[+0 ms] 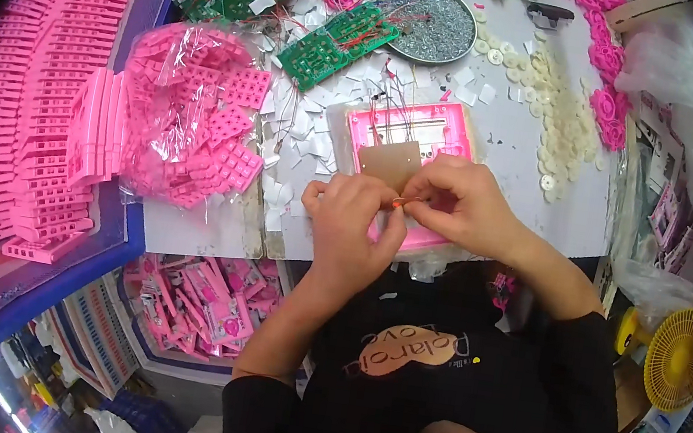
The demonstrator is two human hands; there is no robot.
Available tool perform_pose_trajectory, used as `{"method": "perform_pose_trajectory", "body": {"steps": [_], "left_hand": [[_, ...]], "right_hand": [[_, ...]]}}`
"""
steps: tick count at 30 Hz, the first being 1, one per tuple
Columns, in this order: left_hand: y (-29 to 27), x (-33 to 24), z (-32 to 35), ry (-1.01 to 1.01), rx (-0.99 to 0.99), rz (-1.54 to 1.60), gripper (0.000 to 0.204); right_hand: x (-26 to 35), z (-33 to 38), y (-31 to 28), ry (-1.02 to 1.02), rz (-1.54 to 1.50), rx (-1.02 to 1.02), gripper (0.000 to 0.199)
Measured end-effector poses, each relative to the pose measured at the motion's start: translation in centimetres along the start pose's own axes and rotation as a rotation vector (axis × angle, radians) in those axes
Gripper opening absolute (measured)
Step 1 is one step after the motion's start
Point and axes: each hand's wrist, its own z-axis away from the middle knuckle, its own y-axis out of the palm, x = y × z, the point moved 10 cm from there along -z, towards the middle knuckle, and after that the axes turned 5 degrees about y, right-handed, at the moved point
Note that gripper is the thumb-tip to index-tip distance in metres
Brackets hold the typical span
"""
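My left hand (pixel 355 218) and my right hand (pixel 464 202) meet over the near half of a pink plastic casing (pixel 361 126). Both are closed, thumbs and forefingers pinching a thin orange-red piece (pixel 402 200) that looks like a wire; its ends are hidden by my fingers. Just beyond the fingertips, a tan circuit board (pixel 389 163) lies tilted across the casing. Thin red and dark wires (pixel 386 102) run over the casing's far edge. Underneath, the casing rests on a pale, worn block (pixel 339 131).
Green circuit boards (pixel 340 43) with wires lie beyond, beside a round tray of small metal screws (pixel 428 46). White paper bits (pixel 298 121) and cream discs (pixel 553 130) are scattered around. At left are bagged pink keypads (pixel 192 119) and stacked pink parts (pixel 28 83). A yellow fan (pixel 679 359) stands right.
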Motion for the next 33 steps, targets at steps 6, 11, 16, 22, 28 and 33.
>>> {"method": "perform_pose_trajectory", "body": {"steps": [6, 11, 16, 22, 28, 33], "left_hand": [[0.3, 0.1, 0.0, 0.009, 0.023, -0.01, 0.017], [-1.4, 0.9, 0.2, 0.037, 0.005, -0.073, 0.019], [-1.2, 0.8, 0.3, 0.0, 0.033, -0.012, 0.018], [-0.8, 0.4, 0.3, 0.032, 0.053, 0.002, 0.018], [-0.8, 0.6, 0.7, 0.017, 0.038, 0.016, 0.016], [-0.6, 0.6, 0.5, 0.01, 0.037, 0.025, 0.016]], "right_hand": [[0.1, 0.0, 0.1, -0.051, 0.054, 0.001, 0.01], [-0.9, 0.1, 0.2, 0.065, -0.101, 0.025, 0.01], [-0.6, -0.2, 0.2, 0.086, -0.081, 0.034, 0.009], [-0.9, 0.0, 0.3, 0.072, -0.11, 0.023, 0.009], [-0.6, -0.1, 0.3, 0.09, -0.094, 0.041, 0.009], [-1.0, 0.0, 0.3, 0.044, -0.126, 0.029, 0.009]]}}
